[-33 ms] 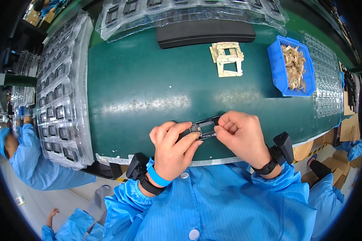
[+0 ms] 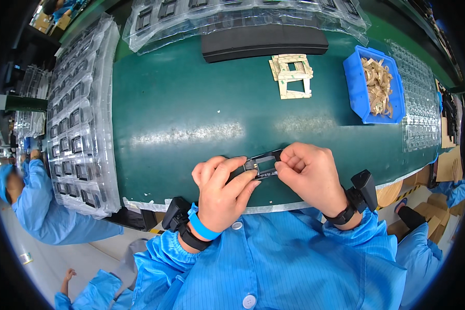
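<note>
A small black plastic frame (image 2: 251, 165) with a rectangular opening is held above the near edge of the green table. My left hand (image 2: 221, 194) grips its left end, fingers bent over the top and thumb along the lower side. At the frame's right end my right hand (image 2: 314, 174) pinches with thumb and forefinger; the fingers cover that corner, so whether they grip the frame itself or a thin layer on it cannot be told. A stack of cream-coloured adhesive sheets (image 2: 296, 84) with square cut-outs lies farther off on the table.
A blue bin (image 2: 358, 98) with brown paper strips stands at right, beside clear trays (image 2: 421, 126). Stacked trays of black frames (image 2: 80, 134) line the left side; another tray (image 2: 232, 18) sits behind a long black block (image 2: 266, 43). Co-workers in blue sit around.
</note>
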`<state>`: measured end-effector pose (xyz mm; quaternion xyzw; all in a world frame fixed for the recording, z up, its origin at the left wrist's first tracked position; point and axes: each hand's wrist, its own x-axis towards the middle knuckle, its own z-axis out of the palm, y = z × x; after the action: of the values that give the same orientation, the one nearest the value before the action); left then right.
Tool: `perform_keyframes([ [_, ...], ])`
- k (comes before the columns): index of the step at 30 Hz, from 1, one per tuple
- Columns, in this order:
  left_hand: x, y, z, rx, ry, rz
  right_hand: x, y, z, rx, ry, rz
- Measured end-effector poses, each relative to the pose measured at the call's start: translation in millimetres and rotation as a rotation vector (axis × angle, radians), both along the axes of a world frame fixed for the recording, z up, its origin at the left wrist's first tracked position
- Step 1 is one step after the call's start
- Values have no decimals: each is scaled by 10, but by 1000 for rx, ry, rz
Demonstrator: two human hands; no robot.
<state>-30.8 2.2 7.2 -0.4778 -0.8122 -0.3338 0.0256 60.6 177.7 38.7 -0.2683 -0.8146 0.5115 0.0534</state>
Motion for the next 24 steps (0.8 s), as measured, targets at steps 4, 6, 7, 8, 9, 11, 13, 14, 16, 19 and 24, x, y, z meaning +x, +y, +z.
perform_keyframes([
  [4,17,21,-12,40,29,-6,15,-36,-3,74,45,23],
  [6,36,34,-3,34,-29,32,6,-71,32,185,74,51],
  [7,42,42,3,40,-23,30,4,-71,46,191,80,49],
  [8,48,51,9,58,-74,53,2,-68,58,217,62,60],
  [9,57,55,10,75,-125,77,1,-67,65,243,43,72],
  [11,69,76,-2,90,-122,80,-4,-51,78,290,43,69],
  [13,91,98,-9,104,-120,84,-8,-46,100,335,44,66],
  [14,103,107,-14,111,-116,100,-11,-60,110,360,38,44],
  [16,124,135,-4,136,-99,111,-14,-59,142,403,46,16],
  [19,166,196,23,95,-74,170,-50,6,111,380,146,-33],
  [24,259,210,155,-2,-153,153,14,236,-52,142,141,-69],
])
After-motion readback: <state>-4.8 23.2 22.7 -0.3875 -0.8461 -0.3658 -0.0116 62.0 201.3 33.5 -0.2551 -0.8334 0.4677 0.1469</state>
